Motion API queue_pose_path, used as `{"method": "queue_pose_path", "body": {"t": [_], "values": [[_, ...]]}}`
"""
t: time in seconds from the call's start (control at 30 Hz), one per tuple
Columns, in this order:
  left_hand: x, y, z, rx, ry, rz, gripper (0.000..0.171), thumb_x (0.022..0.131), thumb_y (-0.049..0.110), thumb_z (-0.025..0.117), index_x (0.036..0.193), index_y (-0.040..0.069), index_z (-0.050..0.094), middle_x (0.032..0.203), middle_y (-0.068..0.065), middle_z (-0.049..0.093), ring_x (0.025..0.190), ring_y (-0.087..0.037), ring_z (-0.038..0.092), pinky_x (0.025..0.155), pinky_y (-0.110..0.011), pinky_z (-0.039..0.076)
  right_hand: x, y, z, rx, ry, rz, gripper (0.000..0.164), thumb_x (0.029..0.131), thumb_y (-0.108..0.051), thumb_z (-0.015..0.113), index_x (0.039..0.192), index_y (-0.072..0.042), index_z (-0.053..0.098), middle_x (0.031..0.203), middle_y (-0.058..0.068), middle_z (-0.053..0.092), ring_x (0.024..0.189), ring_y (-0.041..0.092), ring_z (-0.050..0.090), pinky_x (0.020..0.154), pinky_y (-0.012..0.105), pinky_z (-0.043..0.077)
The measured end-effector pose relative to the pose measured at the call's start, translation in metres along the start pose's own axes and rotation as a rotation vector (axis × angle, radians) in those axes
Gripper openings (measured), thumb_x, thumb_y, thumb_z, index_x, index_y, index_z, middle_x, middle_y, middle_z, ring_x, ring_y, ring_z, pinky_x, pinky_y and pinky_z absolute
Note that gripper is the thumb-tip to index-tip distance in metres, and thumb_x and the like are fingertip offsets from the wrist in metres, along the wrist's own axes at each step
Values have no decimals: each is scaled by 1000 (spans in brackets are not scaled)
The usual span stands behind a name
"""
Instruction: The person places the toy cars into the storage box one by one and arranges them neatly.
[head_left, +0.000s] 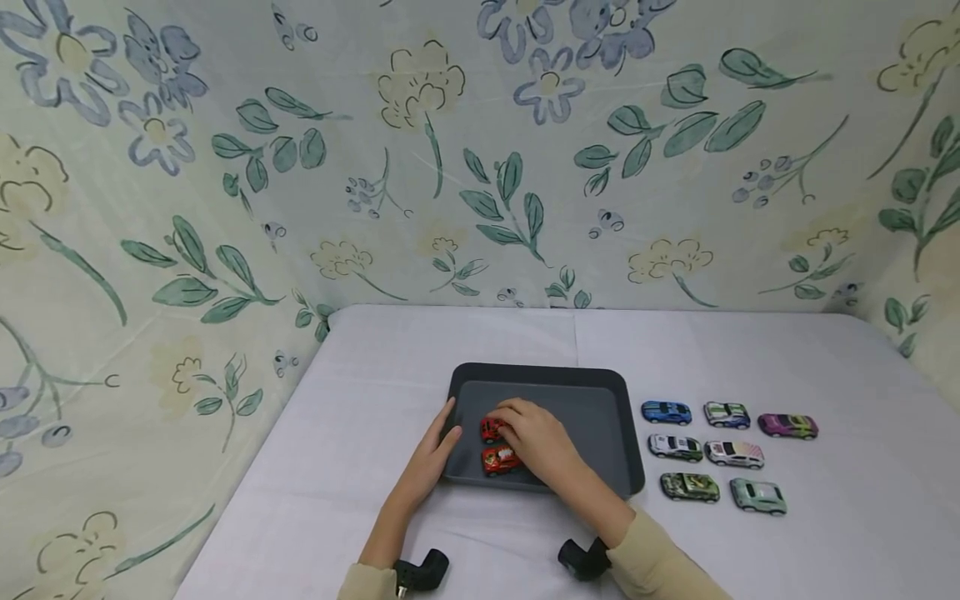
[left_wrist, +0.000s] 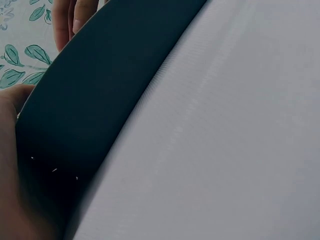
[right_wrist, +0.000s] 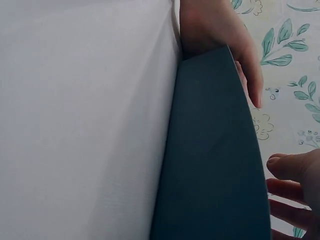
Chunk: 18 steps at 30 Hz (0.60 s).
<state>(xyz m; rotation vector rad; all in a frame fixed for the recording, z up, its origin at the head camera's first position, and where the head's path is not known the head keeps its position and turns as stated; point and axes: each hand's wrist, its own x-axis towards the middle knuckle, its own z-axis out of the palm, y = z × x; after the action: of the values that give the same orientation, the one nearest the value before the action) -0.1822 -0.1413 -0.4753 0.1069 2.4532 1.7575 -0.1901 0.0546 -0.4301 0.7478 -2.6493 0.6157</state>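
A dark grey tray point(head_left: 577, 417) lies on the white-covered table. Inside it, toward the left, sit a red toy car with black markings point(head_left: 491, 430) and a second red toy car point(head_left: 500, 460) just in front of it. My right hand point(head_left: 538, 437) reaches over the front rim and pinches the farther red car, partly covering both cars. At the tray's left edge rests my left hand point(head_left: 429, 457), fingers fairly straight along the rim and thumb apart. Both wrist views show mainly the tray's outer wall point(left_wrist: 95, 85), which hides the cars.
Right of the tray, several toy cars stand in rows: a blue one point(head_left: 666, 412), a purple one point(head_left: 787, 426), a white one point(head_left: 675, 447), a camouflage-patterned one point(head_left: 690, 487) and a pale green one point(head_left: 758, 497) among them. Flower-patterned cloth point(head_left: 510, 275) hangs behind the table.
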Motion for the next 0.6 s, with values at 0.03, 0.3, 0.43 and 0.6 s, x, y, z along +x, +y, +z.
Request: {"method": "queue_pose_path", "body": {"t": [0.03,0.3,0.43,0.6], "values": [[0,0,0,1,1,0,52,96,39,40,144,31,23,153,-4,18,141,-28,13,113,-54,12,-1,0,-2,0,15,1,22,80,-16,68,102,-18,68,105,-1,65,95,15,63,79,31,53],[1,-1,0,10,3,11,52,96,37,41,144,29,22,153,-4,17,141,-28,13,113,-53,11,-11,-2,-18,14,160,10,22,78,-14,70,100,-19,69,99,-4,67,91,13,64,74,29,54],[2,-2,0,11,-1,20,52,97,35,40,145,28,22,153,-7,17,141,-30,12,113,-54,11,-18,-3,-27,26,232,12,24,78,-11,70,101,-18,69,97,-4,67,90,13,64,73,28,54],[3,-3,0,8,-4,24,52,97,35,40,145,28,22,153,-7,17,141,-31,12,113,-54,10,-27,-3,-36,29,258,37,28,77,-10,71,103,-20,68,101,-4,66,94,14,63,77,29,54]]}}
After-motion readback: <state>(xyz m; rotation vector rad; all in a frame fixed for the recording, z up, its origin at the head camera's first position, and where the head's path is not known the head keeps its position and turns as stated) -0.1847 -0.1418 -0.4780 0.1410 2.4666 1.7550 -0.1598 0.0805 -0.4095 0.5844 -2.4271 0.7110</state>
